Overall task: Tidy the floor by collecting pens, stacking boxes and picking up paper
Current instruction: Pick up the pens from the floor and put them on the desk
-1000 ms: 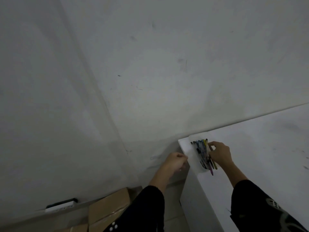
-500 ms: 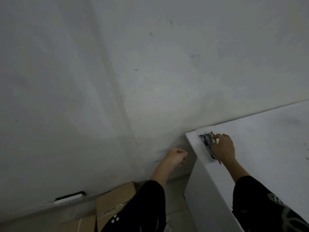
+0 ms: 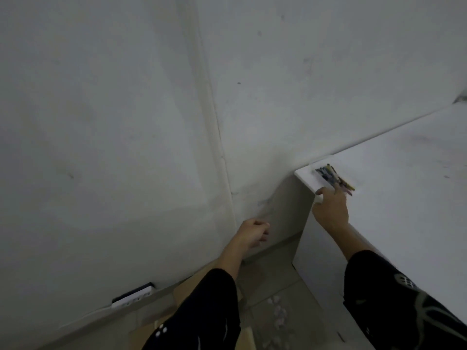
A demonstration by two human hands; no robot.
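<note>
A bundle of coloured pens lies on a sheet of white paper at the near corner of a white table. My right hand hovers just below the pens at the table's corner, fingers spread, fingertips touching the end of the pens and the paper's edge. My left hand hangs in the air left of the table, curled into a loose fist with nothing visible in it. Brown cardboard boxes sit on the floor below, mostly hidden by my left sleeve.
Grey walls meet in a corner right in front of me. A white power strip lies along the wall base at lower left. Tiled floor shows between the boxes and the table's side panel.
My right hand has slid back off the pens toward me and opened, leaving the pens lying on the paper. The view has shifted down and left. My left hand stays curled.
</note>
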